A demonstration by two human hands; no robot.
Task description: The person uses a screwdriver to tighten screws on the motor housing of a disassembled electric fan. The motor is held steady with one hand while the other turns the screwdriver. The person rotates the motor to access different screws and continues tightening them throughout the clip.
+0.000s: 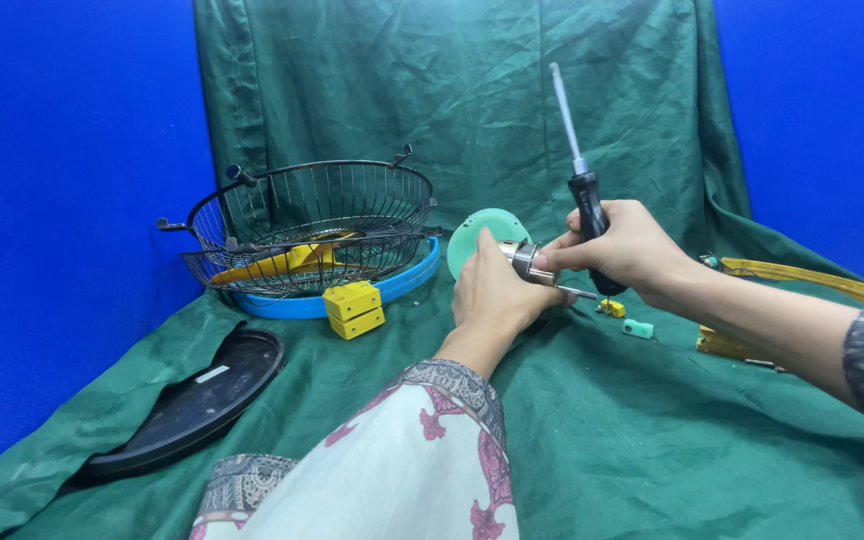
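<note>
Fan motor (520,258), a small metal cylinder fixed behind a pale green round housing (482,235), sits raised just above the green cloth (592,440) at centre in the head view. The left hand (497,290) wraps around it from below, fingers clenched on the motor body. The right hand (622,248) meets it from the right, fingers closed around the black handle of a screwdriver (584,190) whose shaft points up, thumb and forefinger pinching at the motor's shaft end.

By its look the motor is rigid, dense for its size and smooth, so the metal barrel seems the sound place to grip; the thin plastic housing looks likelier to crack.

To the left stand a wire fan guard (312,225) on a blue ring (402,285), a yellow block (354,308) and a black curved cover (197,400). Small yellow and green bits (624,318) lie below the right hand, and yellow fan blades (802,275) lie further right.
</note>
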